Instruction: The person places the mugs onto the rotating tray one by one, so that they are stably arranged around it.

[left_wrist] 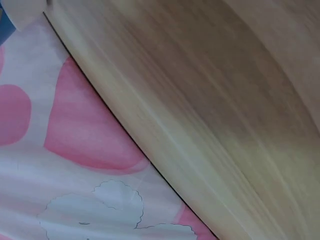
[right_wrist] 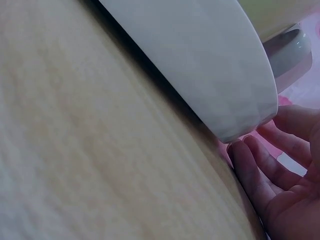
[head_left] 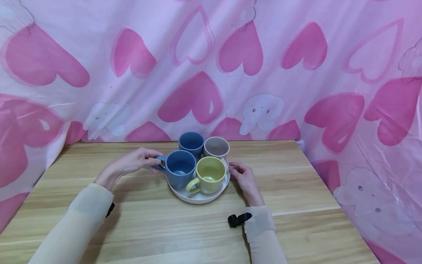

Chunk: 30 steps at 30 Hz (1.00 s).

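A round white tray (head_left: pixel 197 200) stands on the table bearing two blue mugs, a yellow mug (head_left: pixel 208 185) and a greyish-pink mug (head_left: pixel 217 147). My left hand (head_left: pixel 143 160) pinches the handle of the front blue mug (head_left: pixel 179 178), which is at the tray's left side. Behind it is the second blue mug (head_left: pixel 191 142). At the tray's right edge, my right hand (head_left: pixel 244 178) grips the rim; the right wrist view shows its fingers (right_wrist: pixel 250 162) against the tray's side (right_wrist: pixel 200 65). Just above them is the greyish mug's handle (right_wrist: pixel 292 55), not held.
The wooden table (head_left: pixel 148 227) ends at the back against a pink cloth (head_left: pixel 138 99) printed with hearts, which also hangs along both sides. A black wrist strap piece (head_left: pixel 239 220) juts from the right sleeve.
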### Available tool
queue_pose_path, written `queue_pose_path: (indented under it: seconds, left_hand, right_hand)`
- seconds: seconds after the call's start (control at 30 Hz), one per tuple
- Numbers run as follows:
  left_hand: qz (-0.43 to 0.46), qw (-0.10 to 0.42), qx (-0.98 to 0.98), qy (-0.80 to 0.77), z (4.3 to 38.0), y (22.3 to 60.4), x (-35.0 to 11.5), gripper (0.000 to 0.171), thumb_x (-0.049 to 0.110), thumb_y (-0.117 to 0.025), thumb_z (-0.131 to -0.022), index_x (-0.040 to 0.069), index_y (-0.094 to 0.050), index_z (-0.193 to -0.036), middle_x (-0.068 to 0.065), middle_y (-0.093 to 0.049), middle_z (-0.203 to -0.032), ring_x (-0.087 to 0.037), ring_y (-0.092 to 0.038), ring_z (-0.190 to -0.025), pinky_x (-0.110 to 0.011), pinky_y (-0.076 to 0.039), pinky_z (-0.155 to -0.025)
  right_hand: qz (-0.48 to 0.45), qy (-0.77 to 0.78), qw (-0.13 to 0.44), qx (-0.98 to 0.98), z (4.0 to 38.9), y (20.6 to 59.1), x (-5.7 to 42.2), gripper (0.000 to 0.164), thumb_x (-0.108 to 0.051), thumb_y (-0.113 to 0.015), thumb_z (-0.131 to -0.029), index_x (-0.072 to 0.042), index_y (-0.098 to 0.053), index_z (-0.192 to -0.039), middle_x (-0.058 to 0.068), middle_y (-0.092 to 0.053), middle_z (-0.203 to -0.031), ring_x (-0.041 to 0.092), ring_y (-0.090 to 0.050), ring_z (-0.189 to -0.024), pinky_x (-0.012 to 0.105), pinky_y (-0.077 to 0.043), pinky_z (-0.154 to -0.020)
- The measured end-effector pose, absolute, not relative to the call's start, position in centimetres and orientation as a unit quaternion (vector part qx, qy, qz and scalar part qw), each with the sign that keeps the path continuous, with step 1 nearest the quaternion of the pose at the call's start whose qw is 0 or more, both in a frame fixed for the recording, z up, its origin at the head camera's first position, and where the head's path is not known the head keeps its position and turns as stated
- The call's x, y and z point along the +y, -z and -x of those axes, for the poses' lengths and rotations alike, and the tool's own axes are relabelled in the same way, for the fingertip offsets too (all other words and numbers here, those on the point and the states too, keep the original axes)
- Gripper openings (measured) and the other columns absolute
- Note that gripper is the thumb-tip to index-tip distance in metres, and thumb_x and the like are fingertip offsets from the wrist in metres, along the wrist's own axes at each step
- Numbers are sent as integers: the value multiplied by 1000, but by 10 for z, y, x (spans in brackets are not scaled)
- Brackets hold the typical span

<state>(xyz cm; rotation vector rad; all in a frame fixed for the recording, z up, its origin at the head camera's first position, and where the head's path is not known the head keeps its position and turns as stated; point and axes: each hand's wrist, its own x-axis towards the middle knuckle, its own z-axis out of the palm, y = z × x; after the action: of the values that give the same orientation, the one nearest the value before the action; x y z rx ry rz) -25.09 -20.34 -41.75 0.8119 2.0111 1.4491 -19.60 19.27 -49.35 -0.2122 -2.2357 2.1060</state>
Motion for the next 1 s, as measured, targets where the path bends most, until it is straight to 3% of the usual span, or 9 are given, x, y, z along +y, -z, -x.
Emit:
queue_pose_path:
  seconds: [0.1,0.3,0.4,0.53,0.7,1.0]
  left_hand:
    - [-300,275,741,-533,253,418,-207,30,15,-56,-100,3,-63,-126,-18,-68,-110,-41,-64,-101,-43,-55,-86]
    - [-298,296,737,-529,261,413,-205,32,14,-56,-101,3,-61,-130,-17,-65,-117,-44,-60,-107,-55,-50,-91]
    - [-298,282,761,-503,267,411,-199,35,17,-57,-100,4,-59,-133,-14,-64,-120,-45,-59,-106,-58,-49,-90]
    - [-282,267,790,-474,270,410,-195,38,19,-58,-100,5,-58,-135,-11,-65,-120,-46,-60,-102,-55,-51,-90]
    - [-285,283,787,-469,267,415,-190,40,18,-57,-100,6,-55,-139,-11,-61,-128,-39,-58,-109,-50,-52,-91]
    - [-274,265,805,-455,261,418,-188,43,22,-56,-101,9,-52,-142,-11,-57,-135,-32,-57,-112,-50,-52,-90]
  right_hand:
    - [63,-682,32,-728,198,492,190,27,-1,-65,-92,5,-66,-117,11,-66,-96,14,-63,-81,25,-56,-74]
    - [59,-694,28,-717,200,492,190,27,0,-64,-92,6,-65,-118,10,-66,-96,14,-64,-80,26,-57,-74]
    - [65,-701,28,-710,200,494,192,28,2,-64,-91,8,-65,-118,10,-67,-94,14,-65,-79,26,-57,-73]
    - [64,-707,30,-704,199,496,193,28,3,-63,-91,9,-63,-119,8,-67,-94,13,-66,-80,26,-57,-74]
    - [67,-708,36,-702,197,496,194,27,2,-63,-91,9,-64,-118,7,-67,-92,12,-66,-77,25,-57,-72]
    - [66,-705,34,-705,199,498,193,28,2,-63,-92,10,-64,-118,4,-67,-90,10,-63,-76,23,-56,-70]
